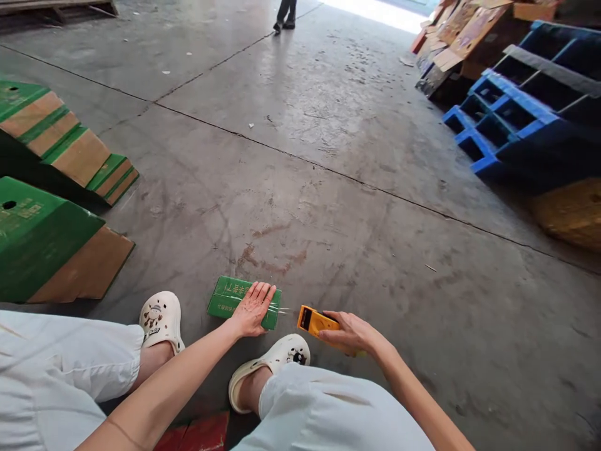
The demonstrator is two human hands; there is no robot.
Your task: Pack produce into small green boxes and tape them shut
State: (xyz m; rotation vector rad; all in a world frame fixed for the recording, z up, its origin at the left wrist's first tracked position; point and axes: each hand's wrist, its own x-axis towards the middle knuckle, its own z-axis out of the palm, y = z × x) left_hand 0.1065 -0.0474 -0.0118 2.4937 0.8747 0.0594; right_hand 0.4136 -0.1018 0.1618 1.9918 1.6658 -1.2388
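Concrete warehouse floor (328, 156), grey, scuffed, crossed by joint lines, fills most of the view. Stacked blue plastic pallets (516, 106) at 2 o'clock, with a heap of flattened brown cardboard (469, 31) behind them. Large green-and-brown folded carton stacks (51, 207) at 9 to 10 o'clock. Another person's legs (285, 15) at 12, well apart. Wearer sits low, white trousers (61, 369), cream foam clogs (162, 319) planted on the floor. Small flat green printed cardboard box (230, 299) lies on the floor at 6 o'clock, just ahead of the clogs. Left hand (252, 310) is spread flat, palm down, pressing on the box's right end, fingers fanned toward 1 o'clock. Right hand (352, 333) is wrapped around a yellow-orange handheld tape dispenser (315, 321), nose pointing toward 9 o'clock, just beside the box's right edge; a thin strip of clear tape (282, 309) looks strung between dispenser and box, hard to confirm. Handling, my read: box is light, thin-walled, stiff along creases but crushable on faces, and will skate on smooth concrete unless pinned. Best hold is a flat palm on top or a pinch at the edges, not mid-panel.
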